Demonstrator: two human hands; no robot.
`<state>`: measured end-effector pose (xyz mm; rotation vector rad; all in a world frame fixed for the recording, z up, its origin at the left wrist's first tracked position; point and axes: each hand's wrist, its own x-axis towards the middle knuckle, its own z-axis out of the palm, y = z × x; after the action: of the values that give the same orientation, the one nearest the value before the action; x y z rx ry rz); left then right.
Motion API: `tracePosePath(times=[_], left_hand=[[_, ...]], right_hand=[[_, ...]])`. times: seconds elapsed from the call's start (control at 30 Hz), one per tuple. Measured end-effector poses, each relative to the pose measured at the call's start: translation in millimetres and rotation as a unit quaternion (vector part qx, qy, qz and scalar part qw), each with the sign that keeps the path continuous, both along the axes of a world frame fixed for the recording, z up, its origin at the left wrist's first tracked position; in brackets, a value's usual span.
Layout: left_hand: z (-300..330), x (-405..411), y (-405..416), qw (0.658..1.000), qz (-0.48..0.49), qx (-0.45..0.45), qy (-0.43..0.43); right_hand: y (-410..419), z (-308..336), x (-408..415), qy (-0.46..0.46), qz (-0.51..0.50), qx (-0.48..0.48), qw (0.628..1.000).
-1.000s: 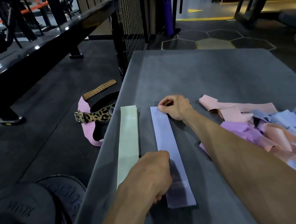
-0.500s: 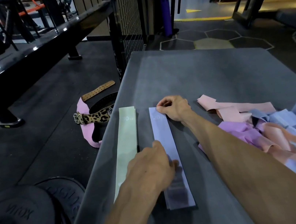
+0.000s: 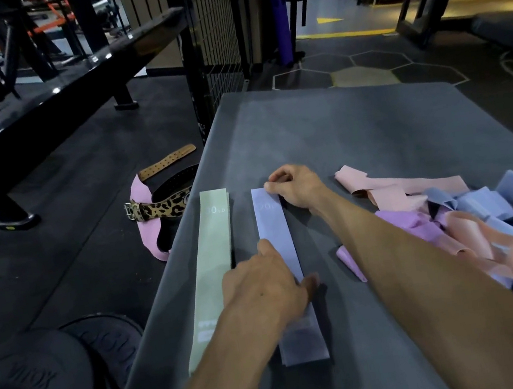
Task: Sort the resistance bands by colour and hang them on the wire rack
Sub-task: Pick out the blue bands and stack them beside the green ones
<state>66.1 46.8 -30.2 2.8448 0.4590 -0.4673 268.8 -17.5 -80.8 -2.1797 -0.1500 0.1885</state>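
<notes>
Left hand [image 3: 262, 286] is lying flat, palm down, fingers extended, pressing on the middle of the lavender band [image 3: 277, 241], holding nothing. That band is lying straight and flat on the grey table [image 3: 355, 132], running away from the camera. Light green band [image 3: 215, 260] is lying flat just left of it, parallel, marked 30 lb at its far end. To the right, a loose pile of bands [image 3: 472, 222], peach, pink and lavender, is sitting tangled on the table. Right hand [image 3: 293, 185] is reaching across, fingertips curled and pinching the lavender band's far right corner. Beyond, on the floor left, a leopard-print belt [image 3: 164, 208] is lying beside a pink strap [image 3: 144, 224]. Black wire rack [image 3: 214, 34] is standing at the table's far left corner.
</notes>
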Motion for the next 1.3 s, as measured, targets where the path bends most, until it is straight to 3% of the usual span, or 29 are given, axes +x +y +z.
tracePosePath(times=[0.07, 0.2, 0.37, 0.47, 0.57, 0.7, 0.83, 0.93, 1.1, 1.23, 1.3], left_hand=[[3, -1, 3, 0.999, -0.009, -0.004, -0.040], [18, -5, -7, 0.993, -0.054, -0.013, -0.103], [35, -11, -57, 0.986, -0.114, -0.030, -0.118], [40, -15, -85, 0.979, -0.141, -0.058, -0.133], [40, -14, -107, 0.976, -0.166, -0.058, -0.130], [38, -10, -123, 0.974, -0.174, -0.063, -0.128], [36, -8, -121, 0.977, -0.163, -0.058, -0.127], [34, -8, -119, 0.977, -0.159, -0.051, -0.132], [35, -5, -115, 0.974, -0.157, -0.066, -0.149], [36, -1, -110, 0.959, -0.147, -0.116, -0.212], [38, 2, -109, 0.935, -0.123, -0.197, -0.267]], right_hand=[[-9, 12, -8, -0.003, 0.000, 0.048, 0.999], [-69, 41, -35, -0.138, -0.035, 0.041, 0.989], [-208, 65, -68, -0.234, -0.200, -0.108, 0.945], [-282, 55, -87, -0.229, -0.316, -0.117, 0.913], [-316, 34, -102, -0.155, -0.363, -0.140, 0.908], [-336, 12, -101, -0.081, -0.341, -0.135, 0.927], [-335, 3, -92, -0.065, -0.342, -0.202, 0.916], [-330, 2, -88, -0.097, -0.359, -0.188, 0.909], [-324, 27, -92, -0.161, -0.385, -0.086, 0.905], [-306, 89, -112, -0.273, -0.298, -0.009, 0.914], [-290, 118, -129, -0.303, -0.242, 0.047, 0.921]])
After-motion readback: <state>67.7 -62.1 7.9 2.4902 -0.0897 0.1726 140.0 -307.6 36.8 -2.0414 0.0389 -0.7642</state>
